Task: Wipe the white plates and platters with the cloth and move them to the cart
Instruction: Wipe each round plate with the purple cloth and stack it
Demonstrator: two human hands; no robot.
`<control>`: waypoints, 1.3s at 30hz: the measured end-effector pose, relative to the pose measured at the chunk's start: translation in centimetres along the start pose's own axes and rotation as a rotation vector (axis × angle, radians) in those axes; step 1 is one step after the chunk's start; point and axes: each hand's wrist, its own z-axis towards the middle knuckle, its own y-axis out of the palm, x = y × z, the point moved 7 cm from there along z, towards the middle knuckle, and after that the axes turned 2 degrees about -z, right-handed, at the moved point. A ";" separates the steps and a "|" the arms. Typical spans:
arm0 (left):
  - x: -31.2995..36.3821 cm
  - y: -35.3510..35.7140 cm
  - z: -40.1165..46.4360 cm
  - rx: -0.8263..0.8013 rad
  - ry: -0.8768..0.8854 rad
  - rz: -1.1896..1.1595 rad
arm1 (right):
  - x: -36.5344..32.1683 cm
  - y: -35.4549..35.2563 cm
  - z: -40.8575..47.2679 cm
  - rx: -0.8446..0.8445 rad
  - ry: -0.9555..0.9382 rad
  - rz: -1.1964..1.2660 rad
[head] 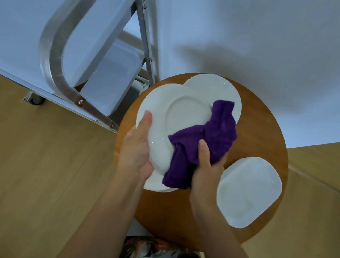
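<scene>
My left hand (137, 149) grips the left rim of a large white oval platter (185, 114), lifted and tilted over the round wooden table (262, 136). My right hand (206, 163) holds a bunched purple cloth (209, 138) against the platter's right side. Behind the platter a white round plate (215, 86) lies on the table, partly hidden. A white rounded-square plate (248, 192) lies flat on the table's right front part. Another white plate edge (155, 186) shows beneath the held platter.
A metal cart (55, 65) with white bins (108, 83) stands to the left of the table against the white wall; one of its casters (35, 99) rests on the wooden floor (37, 162). Patterned clothing shows at the bottom edge.
</scene>
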 end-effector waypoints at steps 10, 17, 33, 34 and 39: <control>0.1 0.8 -2.3 0.019 0.173 0.373 | -2.9 0.8 3.4 -0.065 -0.036 -0.220; 1.3 0.4 -1.9 0.132 0.257 0.329 | -4.1 5.2 0.6 -0.312 -0.218 -0.387; 0.5 -0.4 -0.4 -0.037 0.072 -0.169 | -1.8 0.5 -3.0 0.069 -0.422 -0.326; 1.0 -0.5 -0.3 -0.088 0.098 -0.185 | -1.3 -0.4 -1.9 0.089 -0.292 -0.249; 1.4 -1.6 -0.2 -0.266 0.034 -0.085 | -1.4 -2.8 2.9 -0.125 0.134 0.091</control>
